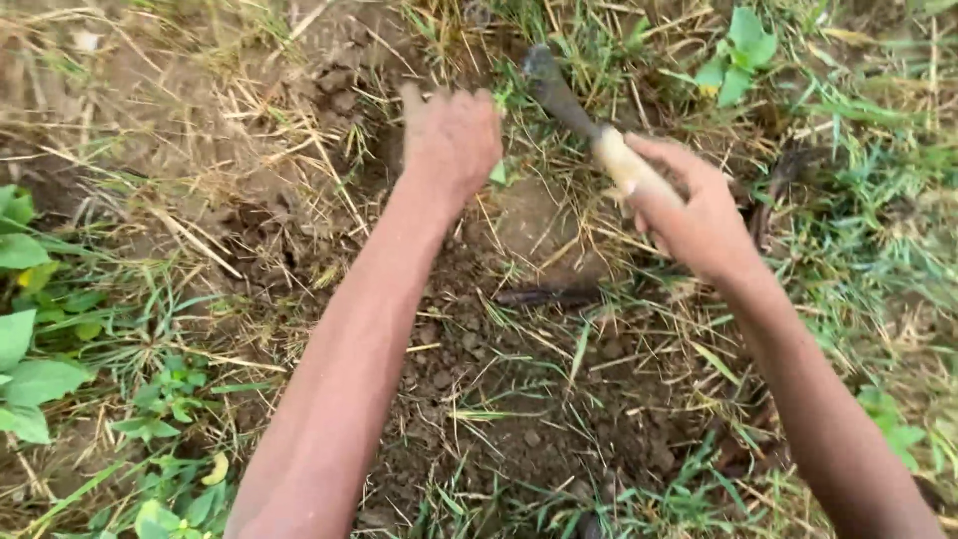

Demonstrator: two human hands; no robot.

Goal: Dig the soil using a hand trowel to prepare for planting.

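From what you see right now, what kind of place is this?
Probably a field or garden plot outdoors: bare loose soil, dry straw and green weeds around it, and the right hand holding a wooden-handled digging tool.

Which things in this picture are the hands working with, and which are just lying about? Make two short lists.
In use:
- hand tool with pale wooden handle and dark metal blade, gripped by the right hand
- bare soil, dug up
- grass tuft, where the left hand presses down

Just lying about:
- dry straw
- leafy weeds
- small green plant
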